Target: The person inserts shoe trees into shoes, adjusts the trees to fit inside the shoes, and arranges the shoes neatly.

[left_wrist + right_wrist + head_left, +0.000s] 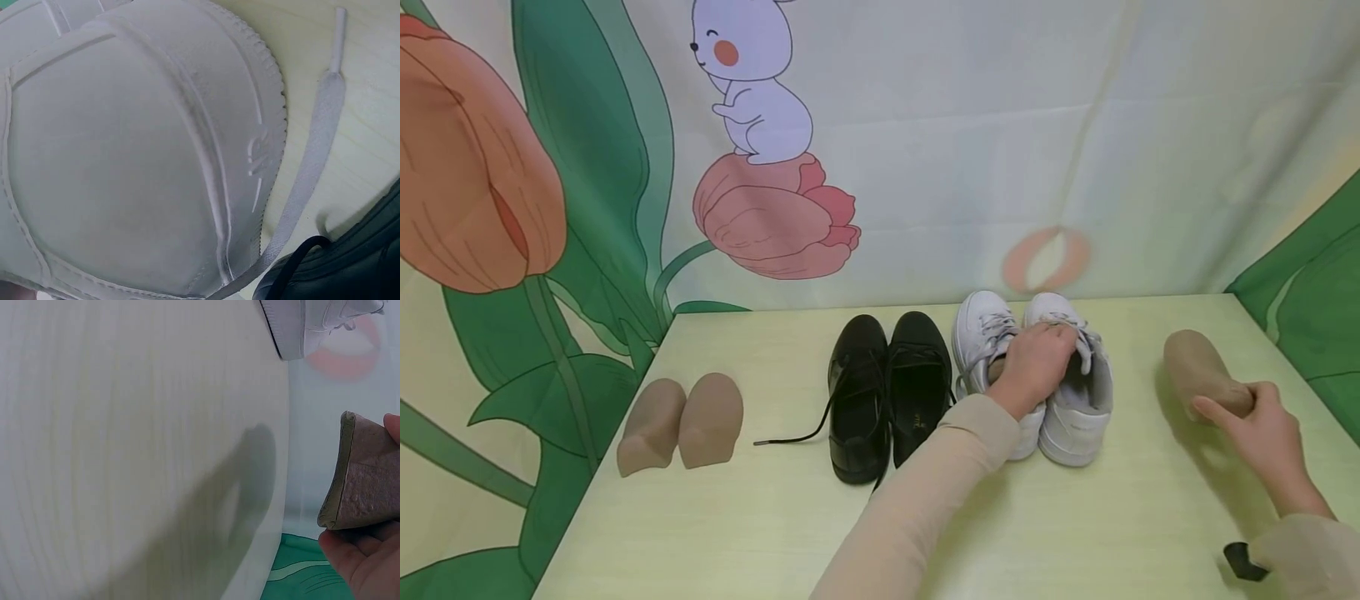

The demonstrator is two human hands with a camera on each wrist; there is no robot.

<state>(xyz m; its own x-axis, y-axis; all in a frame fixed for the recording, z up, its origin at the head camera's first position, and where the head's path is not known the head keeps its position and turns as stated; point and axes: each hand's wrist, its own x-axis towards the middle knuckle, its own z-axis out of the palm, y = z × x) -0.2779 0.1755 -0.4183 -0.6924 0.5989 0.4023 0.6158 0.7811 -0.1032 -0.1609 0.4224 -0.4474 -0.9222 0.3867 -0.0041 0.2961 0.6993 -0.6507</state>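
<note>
Currently, left hand [1033, 364] grips the white sneakers [1075, 408] at their openings, beside the black shoes [887, 396] on the table [737, 517]; right hand [1262, 433] clasps a brown shoe insert [1198, 367], lifted.

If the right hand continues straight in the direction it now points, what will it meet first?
The right hand, holding a brown shoe insert, points away toward the table's far edge. Nothing lies ahead, so it would probably meet the printed backdrop first; depth is unclear.
</note>
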